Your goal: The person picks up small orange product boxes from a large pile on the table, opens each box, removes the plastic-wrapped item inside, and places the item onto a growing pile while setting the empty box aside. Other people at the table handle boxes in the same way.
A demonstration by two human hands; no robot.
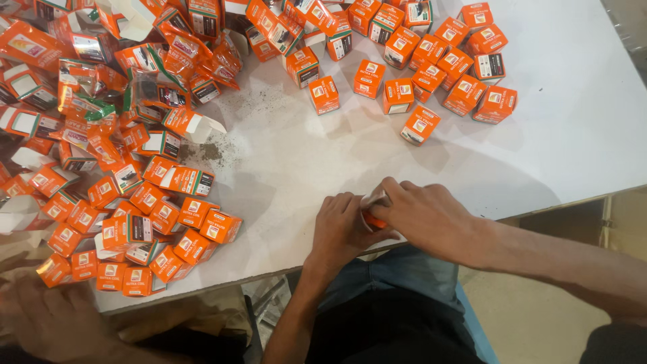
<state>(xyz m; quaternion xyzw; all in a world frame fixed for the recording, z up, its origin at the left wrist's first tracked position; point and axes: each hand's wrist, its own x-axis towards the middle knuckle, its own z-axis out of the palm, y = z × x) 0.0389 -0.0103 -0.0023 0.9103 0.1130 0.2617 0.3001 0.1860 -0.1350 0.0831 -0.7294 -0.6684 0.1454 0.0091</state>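
Centrally, at the lower middle of the frame, the left hand (339,226) and right hand (423,214) meet at the near edge of the white table (579,114), both closed around one small orange carton (373,210) — only a sliver of orange and a silvery flap show between the fingers. Left fingers curl over the carton from the left; right fingers wrap it from the right and above, so the hands touch each other around it. Loose pile of open cartons (101,81), flaps up and mostly crumpled or tilted, fills the upper left of the frame. Below it, at lower left, a cluster of closed cartons (145,232) sits near the table edge. Another group of closed cartons (431,61) stands at upper centre to upper right, well apart from the hands. Dark gritty dust (209,152) is scattered on the table just right of the open pile. Another person's hand (47,320) — blurred — lies at the lower left corner, beside the near cluster.
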